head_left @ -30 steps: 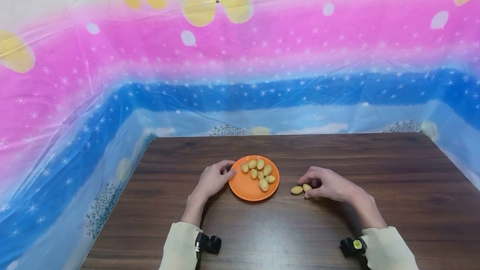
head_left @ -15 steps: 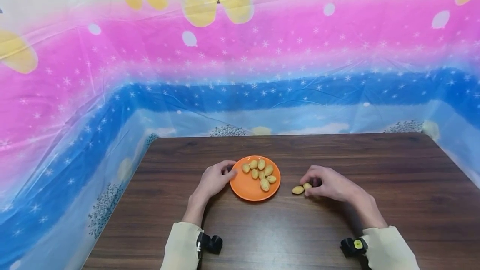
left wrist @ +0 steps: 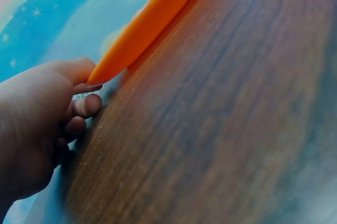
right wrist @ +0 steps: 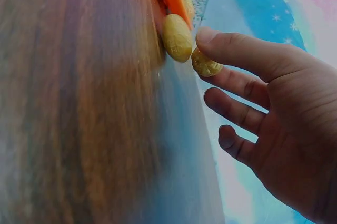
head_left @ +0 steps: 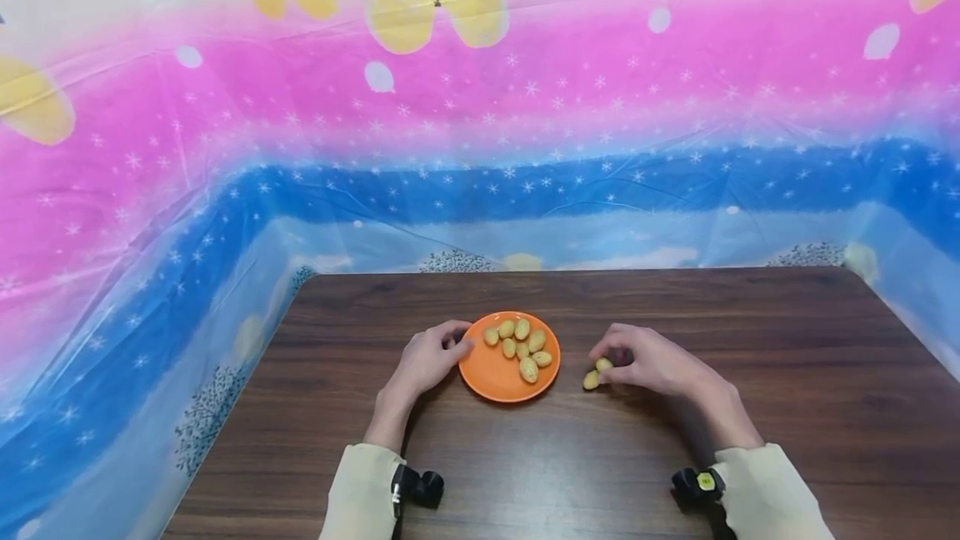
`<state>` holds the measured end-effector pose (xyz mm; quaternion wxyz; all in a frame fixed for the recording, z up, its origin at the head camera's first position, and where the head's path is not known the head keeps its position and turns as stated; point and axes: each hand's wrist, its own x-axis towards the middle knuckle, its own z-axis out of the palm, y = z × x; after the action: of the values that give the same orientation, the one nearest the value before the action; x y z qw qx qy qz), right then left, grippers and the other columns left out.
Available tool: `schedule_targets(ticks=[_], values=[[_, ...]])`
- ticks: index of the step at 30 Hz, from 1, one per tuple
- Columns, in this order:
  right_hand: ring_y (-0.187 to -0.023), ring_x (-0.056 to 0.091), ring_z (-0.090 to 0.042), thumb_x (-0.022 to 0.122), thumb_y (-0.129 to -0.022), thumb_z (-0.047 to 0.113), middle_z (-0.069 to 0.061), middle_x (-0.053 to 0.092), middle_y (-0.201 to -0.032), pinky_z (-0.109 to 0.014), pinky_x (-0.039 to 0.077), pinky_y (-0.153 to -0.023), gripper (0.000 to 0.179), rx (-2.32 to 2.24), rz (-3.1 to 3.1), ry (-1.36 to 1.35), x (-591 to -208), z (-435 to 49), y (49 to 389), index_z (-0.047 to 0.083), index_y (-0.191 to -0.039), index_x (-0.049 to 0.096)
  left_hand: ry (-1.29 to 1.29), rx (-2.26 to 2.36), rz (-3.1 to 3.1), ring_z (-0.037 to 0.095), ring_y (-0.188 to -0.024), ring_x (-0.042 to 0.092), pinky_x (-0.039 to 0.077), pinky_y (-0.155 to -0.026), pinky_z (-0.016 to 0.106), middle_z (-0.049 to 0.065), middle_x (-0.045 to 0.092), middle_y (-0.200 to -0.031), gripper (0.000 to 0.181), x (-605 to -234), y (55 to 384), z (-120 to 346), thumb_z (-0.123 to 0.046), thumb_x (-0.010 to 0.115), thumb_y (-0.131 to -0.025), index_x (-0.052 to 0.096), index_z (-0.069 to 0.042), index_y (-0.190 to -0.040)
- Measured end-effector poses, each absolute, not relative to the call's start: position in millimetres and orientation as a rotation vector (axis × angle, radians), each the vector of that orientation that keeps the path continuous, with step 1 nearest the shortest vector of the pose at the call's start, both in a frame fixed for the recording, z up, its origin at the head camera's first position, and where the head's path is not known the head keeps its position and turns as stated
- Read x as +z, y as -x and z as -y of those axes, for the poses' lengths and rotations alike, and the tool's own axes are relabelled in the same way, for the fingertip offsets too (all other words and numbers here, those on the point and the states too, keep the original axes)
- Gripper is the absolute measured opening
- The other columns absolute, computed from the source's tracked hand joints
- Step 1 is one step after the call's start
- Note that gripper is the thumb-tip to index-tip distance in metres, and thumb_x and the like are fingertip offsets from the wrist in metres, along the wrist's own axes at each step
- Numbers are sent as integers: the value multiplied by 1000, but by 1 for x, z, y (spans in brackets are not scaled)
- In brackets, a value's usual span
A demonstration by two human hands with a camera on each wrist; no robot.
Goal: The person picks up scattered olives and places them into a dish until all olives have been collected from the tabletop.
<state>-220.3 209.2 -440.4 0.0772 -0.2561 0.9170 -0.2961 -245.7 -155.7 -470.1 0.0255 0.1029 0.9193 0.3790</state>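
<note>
My left hand (head_left: 429, 359) pinches the left rim of a round orange plate (head_left: 491, 382), thumb on top and index finger under the edge. Several small wrinkled yellow ovals (head_left: 528, 370), like dried fruits, lie on the plate's far and right parts. Right of the plate, my right hand (head_left: 651, 361) pinches one yellow oval (right wrist: 205, 65) between thumb and index finger, its other fingers loosely bent. A second yellow oval (right wrist: 177, 38) lies on the table against the held one, on the plate side. In the left wrist view the plate (left wrist: 145, 29) shows edge-on.
Both hands work over a dark brown wooden table (head_left: 517, 473) with rounded far corners. A patterned pink and blue cloth (head_left: 480, 132) hangs behind it and along the sides. Black wrist cameras (head_left: 420, 487) sit at both cuffs.
My right hand has lifted slightly and shifted left, raising the pinched yellow oval a little off the table. The oval beside it has turned. My left hand and the plate stay put.
</note>
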Motion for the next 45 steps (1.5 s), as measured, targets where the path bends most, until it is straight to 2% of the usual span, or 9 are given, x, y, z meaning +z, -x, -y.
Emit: schedule_targets(ticks=[7, 19, 27, 37, 40, 42, 45], values=[[-84, 55, -13, 73, -91, 25, 11, 60, -101, -26, 45, -70, 21, -877, -2768, 818, -434, -199, 223, 22, -111, 74, -328, 1174, -2847, 16, -62, 48, 34, -59, 27, 0, 54, -73, 36, -471, 246, 157, -41, 60, -98, 64, -26, -130], [-85, 55, -9, 76, -88, 29, 13, 61, -100, -26, 47, -73, 24, -864, -2762, 928, -428, -173, 228, 24, -111, 75, -317, 1185, -2841, 16, -63, 48, 33, -59, 27, 0, 54, -73, 35, -471, 246, 158, -40, 61, -98, 63, -27, -130], [-103, 55, -9, 76, -88, 30, 16, 63, -105, -39, 48, -92, 23, -804, -2798, 1013, -427, -158, 231, 24, -110, 75, -327, 1188, -2841, 16, -62, 47, 33, -60, 28, 0, 53, -73, 36, -471, 245, 158, -41, 60, -98, 63, -26, -131], [-103, 53, -15, 76, -88, 30, 9, 65, -108, -37, 49, -89, 24, -784, -2823, 1113, -424, -136, 231, 22, -110, 76, -328, 1189, -2843, 16, -61, 47, 33, -59, 28, 0, 53, -72, 36, -471, 246, 157, -41, 61, -98, 64, -27, -130], [-103, 53, -15, 77, -87, 29, 9, 65, -108, -40, 49, -91, 24, -783, -2825, 1113, -424, -132, 232, 21, -110, 75, -329, 1189, -2842, 16, -61, 47, 33, -59, 28, 0, 54, -73, 36, -471, 246, 157, -40, 61, -98, 64, -27, -130], [-106, 55, -16, 77, -87, 30, 9, 65, -108, -44, 45, -100, 24, -790, -2826, 1115, -425, -130, 233, 21, -110, 75, -330, 1186, -2844, 16, -61, 47, 33, -59, 28, 0, 53, -73, 36, -471, 246, 157, -40, 61, -98, 64, -27, -130], [-105, 56, -17, 76, -88, 31, 8, 65, -106, -46, 45, -100, 24, -802, -2825, 1134, -428, -125, 235, 21, -109, 76, -331, 1184, -2846, 16, -61, 47, 33, -59, 27, 0, 53, -73, 35, -472, 247, 157, -40, 61, -98, 64, -28, -131]])
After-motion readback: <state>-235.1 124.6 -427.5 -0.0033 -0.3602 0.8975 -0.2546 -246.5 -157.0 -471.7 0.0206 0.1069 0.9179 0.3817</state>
